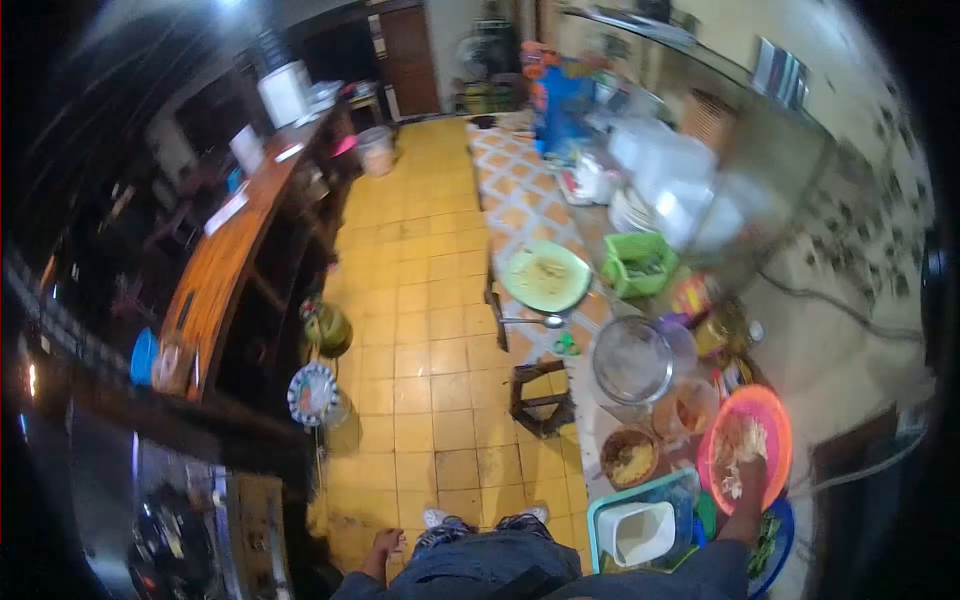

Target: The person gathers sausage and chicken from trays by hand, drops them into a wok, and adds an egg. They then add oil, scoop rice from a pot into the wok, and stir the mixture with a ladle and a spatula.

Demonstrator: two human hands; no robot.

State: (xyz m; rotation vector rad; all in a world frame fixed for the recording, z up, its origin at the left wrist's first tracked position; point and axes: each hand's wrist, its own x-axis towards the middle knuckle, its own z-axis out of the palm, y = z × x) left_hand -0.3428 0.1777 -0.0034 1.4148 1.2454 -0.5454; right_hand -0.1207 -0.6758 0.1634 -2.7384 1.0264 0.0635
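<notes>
My right hand point(748, 474) reaches into a pink-orange basin point(783, 428) at the right, its fingers down among pale shredded food point(738, 440); the fingertips are hidden there. At my left side, low in the view, my left hand point(390, 541) hangs over the floor with its fingers loosely curled and apart, holding nothing. Just left of the basin are a clear container with reddish contents point(688, 408) and a brown bowl of yellowish food point(630, 460). Below these lies a teal-rimmed tray point(598, 512) with a white container point(640, 532) in it.
A green plate point(546, 276), a spoon point(553, 322), a green basket point(640, 265) and a steel-rimmed bowl point(632, 360) stand along the counter. A stool point(542, 399) is beside it on yellow tiles. To the left runs a wooden counter point(243, 235).
</notes>
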